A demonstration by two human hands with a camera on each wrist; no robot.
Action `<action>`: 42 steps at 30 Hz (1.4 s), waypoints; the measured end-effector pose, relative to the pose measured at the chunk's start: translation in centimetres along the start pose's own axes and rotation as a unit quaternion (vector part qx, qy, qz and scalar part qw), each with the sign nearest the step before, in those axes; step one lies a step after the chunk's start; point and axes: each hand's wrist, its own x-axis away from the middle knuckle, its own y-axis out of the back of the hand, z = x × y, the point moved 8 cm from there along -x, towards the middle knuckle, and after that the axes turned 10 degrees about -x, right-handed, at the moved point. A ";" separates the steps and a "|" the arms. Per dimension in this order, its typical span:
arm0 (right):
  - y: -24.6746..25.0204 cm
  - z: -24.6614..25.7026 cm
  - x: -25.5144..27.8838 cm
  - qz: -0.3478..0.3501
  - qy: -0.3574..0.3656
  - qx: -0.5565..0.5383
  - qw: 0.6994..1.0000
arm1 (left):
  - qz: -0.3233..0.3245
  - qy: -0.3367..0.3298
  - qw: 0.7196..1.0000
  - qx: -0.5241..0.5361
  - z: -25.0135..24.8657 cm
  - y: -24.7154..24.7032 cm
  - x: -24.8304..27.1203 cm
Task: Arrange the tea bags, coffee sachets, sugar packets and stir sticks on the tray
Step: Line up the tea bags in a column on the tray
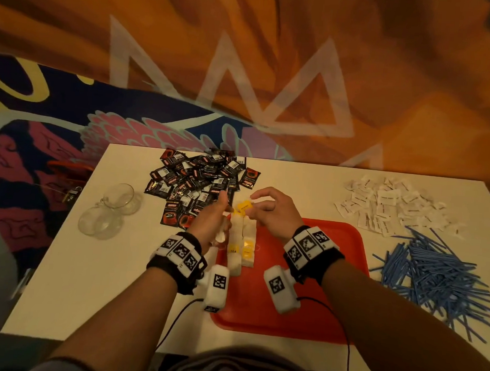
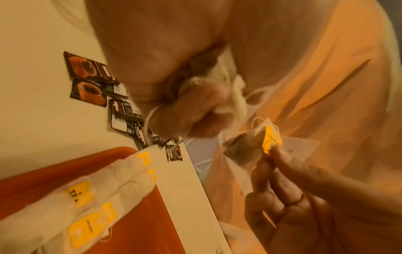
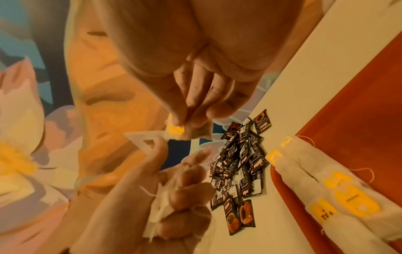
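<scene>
Fingers of the right hand (image 1: pixel 271 209) pinch one tea bag (image 3: pixel 187 132) by its yellow tag above the far left corner of the red tray (image 1: pixel 332 275). The left hand (image 1: pixel 212 220) grips a bunch of tea bags (image 3: pixel 162 208). Two rows of tea bags (image 1: pixel 241 242) lie on the tray's left side; coffee sachets (image 1: pixel 198 180), sugar packets (image 1: pixel 390 204) and stir sticks (image 1: pixel 438 275) sit on the bench (image 1: pixel 91 276).

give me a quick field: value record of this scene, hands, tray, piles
left hand: grips a bunch of tea bags
right hand: pinches one tea bag above the table's far side
tray: red, two rows of tea bags along its left side
coffee sachets: heaped on the table, behind the tray
sugar packets: scattered, far right
stir sticks: blue pile right of the tray
glass cups: left on the table
</scene>
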 end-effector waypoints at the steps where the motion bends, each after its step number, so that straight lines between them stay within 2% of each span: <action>1: 0.2 -0.2 0.0 -0.005 -0.006 -0.016 1.000 | -0.050 -0.041 0.998 -0.011 -0.5 1.0 -0.1; 3: 0.4 -0.4 -0.1 -0.016 -0.011 -0.041 0.999 | -0.095 -0.125 0.988 0.002 -1.8 2.1 0.4; 7: 0.3 -0.6 -0.1 -0.039 -0.020 -0.088 0.995 | -0.078 -0.207 0.973 -0.070 -3.7 1.4 1.0; 11: -0.1 -0.4 0.0 -0.032 -0.018 -0.111 0.993 | -0.112 -0.209 0.966 -0.102 -3.7 1.7 0.2; 14: 0.7 -0.5 -0.2 -0.034 0.000 0.062 0.997 | -0.109 -0.208 0.966 -0.110 -3.7 1.9 0.1; 16: 1.2 -0.4 -0.2 -0.038 0.019 0.179 0.983 | -0.088 -0.204 0.967 -0.123 -3.8 1.6 0.4; 17: 1.0 -0.3 -0.1 -0.023 0.027 0.195 0.980 | -0.075 -0.207 0.967 -0.128 -3.9 1.4 0.6; 20: -0.1 -0.6 0.0 0.029 0.029 0.139 0.989 | -0.055 -0.214 0.967 -0.126 -4.0 1.2 0.9; 23: -0.6 -1.1 0.0 0.033 0.020 0.131 0.991 | -0.075 -0.212 0.965 -0.133 -3.6 1.5 0.5; 27: -0.3 -3.7 -0.3 0.028 -0.036 0.131 0.990 | -0.078 -0.174 0.970 -0.151 -1.7 1.3 -0.3; 31: 1.2 -8.7 -0.4 -0.010 -0.129 0.155 0.979 | -0.086 -0.086 0.971 -0.207 2.2 1.5 -1.5; 37: 2.2 -15.2 1.8 -0.014 -0.221 0.229 0.948 | -0.075 0.014 0.936 -0.344 8.9 1.2 -2.4; 40: 2.3 -17.3 2.6 -0.002 -0.243 0.295 0.924 | -0.084 0.048 0.926 -0.365 11.7 0.6 -2.4; 42: 2.0 -18.0 2.8 -0.002 -0.250 0.295 0.922 | -0.087 0.070 0.922 -0.371 12.9 0.2 -2.6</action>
